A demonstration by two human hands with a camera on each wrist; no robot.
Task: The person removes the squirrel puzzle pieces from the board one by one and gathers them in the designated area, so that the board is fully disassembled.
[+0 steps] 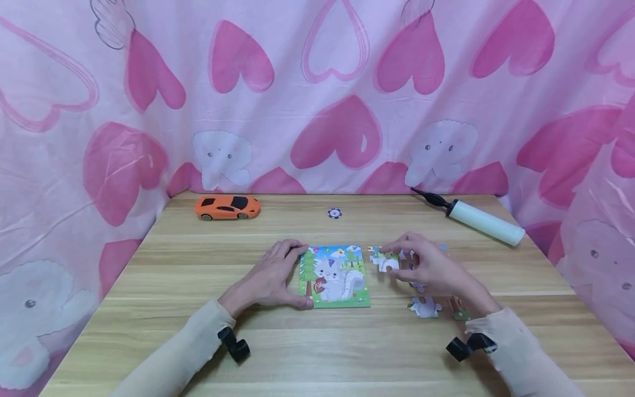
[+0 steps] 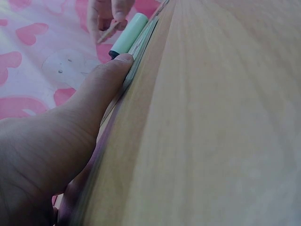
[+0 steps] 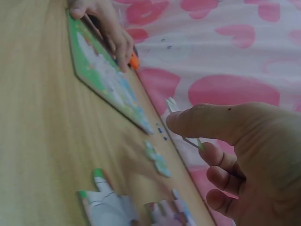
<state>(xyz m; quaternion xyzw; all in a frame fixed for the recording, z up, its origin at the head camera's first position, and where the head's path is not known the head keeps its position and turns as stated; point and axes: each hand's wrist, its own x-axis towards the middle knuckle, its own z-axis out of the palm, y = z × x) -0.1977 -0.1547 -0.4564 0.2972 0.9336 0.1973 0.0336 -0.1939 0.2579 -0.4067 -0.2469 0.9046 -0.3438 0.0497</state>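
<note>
A square puzzle board (image 1: 342, 275) with a white squirrel picture lies flat on the table. My left hand (image 1: 272, 275) rests along its left side, the thumb at the near corner and the fingers at the far one. Just right of the board, my right hand (image 1: 429, 267) pinches a small puzzle piece (image 1: 389, 264) between thumb and forefinger. In the right wrist view that piece (image 3: 192, 141) is seen edge-on, raised off the table. Loose puzzle pieces lie below and around the right hand, among them a white one (image 1: 425, 307) and a green-brown one (image 1: 459, 309).
An orange toy car (image 1: 227, 208) stands at the back left of the wooden table (image 1: 337, 353). A poker chip (image 1: 334, 213) lies at the back middle, and a pale green hand pump (image 1: 483, 221) at the back right. A pink heart-patterned curtain (image 1: 278, 138) hangs behind.
</note>
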